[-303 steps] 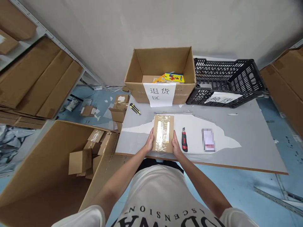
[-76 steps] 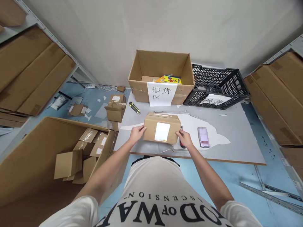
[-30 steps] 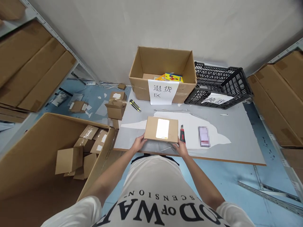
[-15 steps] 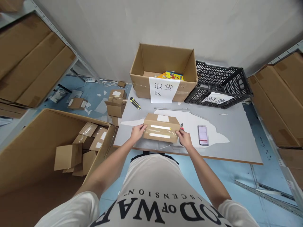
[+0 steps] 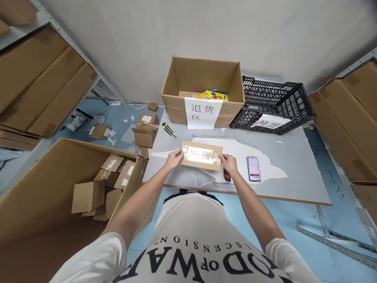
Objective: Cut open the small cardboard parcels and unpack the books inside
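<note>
A small brown cardboard box [image 5: 202,163] is held between my two hands over the near part of the table. Glossy tape along its upward face glares, so the labels under it cannot be read. My left hand [image 5: 174,158] grips the box's left end, fingers closed on it. At the opposite end my right hand [image 5: 229,162] pinches the edge. Just under my right hand lies a red and black cutter [image 5: 227,175], partly covered. A phone [image 5: 253,169] rests on the table farther right. Beyond the box to the left is a yellow and black utility knife [image 5: 169,130].
On the grey table [image 5: 303,173] stand a large carton [image 5: 173,112] with a paper sign and colourful packages inside, and a black plastic crate [image 5: 273,102]. A big open carton [image 5: 67,147] of used boxes stands at left. Shelves of cartons [image 5: 347,129] flank both sides.
The box has been tilted between my hands, so its taped, labelled face now points up and catches the light. More of the red and black cutter shows. Both hands keep their hold.
</note>
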`<action>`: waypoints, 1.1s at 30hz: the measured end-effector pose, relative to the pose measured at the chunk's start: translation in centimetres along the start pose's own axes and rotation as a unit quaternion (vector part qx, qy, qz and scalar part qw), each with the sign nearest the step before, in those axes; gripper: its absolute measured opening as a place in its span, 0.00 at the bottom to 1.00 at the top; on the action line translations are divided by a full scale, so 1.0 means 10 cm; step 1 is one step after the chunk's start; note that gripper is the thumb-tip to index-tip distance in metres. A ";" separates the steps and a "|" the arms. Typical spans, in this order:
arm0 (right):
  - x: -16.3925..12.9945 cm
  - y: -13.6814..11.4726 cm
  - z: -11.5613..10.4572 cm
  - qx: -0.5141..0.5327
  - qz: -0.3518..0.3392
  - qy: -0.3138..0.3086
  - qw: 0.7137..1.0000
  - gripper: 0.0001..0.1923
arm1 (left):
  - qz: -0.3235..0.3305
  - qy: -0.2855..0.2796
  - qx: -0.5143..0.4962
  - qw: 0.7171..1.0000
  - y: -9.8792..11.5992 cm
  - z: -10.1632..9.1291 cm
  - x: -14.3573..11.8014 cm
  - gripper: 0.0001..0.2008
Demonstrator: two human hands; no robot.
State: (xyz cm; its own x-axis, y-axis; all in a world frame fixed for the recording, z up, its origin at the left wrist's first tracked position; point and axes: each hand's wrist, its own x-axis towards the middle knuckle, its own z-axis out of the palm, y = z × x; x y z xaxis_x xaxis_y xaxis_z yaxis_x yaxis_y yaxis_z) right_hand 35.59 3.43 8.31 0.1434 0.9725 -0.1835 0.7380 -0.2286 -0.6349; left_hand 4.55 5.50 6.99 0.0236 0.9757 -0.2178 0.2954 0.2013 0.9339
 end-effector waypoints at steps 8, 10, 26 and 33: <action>0.14 0.06 0.08 0.043 0.026 0.022 0.998 0.26 | -0.008 -0.009 -0.137 0.990 -0.17 0.09 0.01 0.40; 0.15 0.07 0.09 0.056 0.034 0.021 0.998 0.26 | -0.016 0.001 -0.152 0.988 -0.20 0.10 0.02 0.42; -0.09 0.67 0.18 0.021 0.147 0.055 0.987 0.26 | 0.016 0.060 -0.055 0.997 -0.26 0.17 -0.02 0.38; -0.28 0.80 0.39 -0.146 0.185 -0.055 0.970 0.38 | 0.190 0.127 0.260 0.938 -0.04 0.17 -0.28 0.31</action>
State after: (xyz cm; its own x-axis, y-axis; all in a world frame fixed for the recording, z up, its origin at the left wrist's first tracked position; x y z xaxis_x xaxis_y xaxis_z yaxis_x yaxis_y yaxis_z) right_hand 38.50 -1.30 0.78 0.3754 0.8114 -0.4480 0.8069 -0.5239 -0.2729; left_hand 6.00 2.56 6.75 0.0128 0.9707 0.2399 0.7398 -0.1706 0.6508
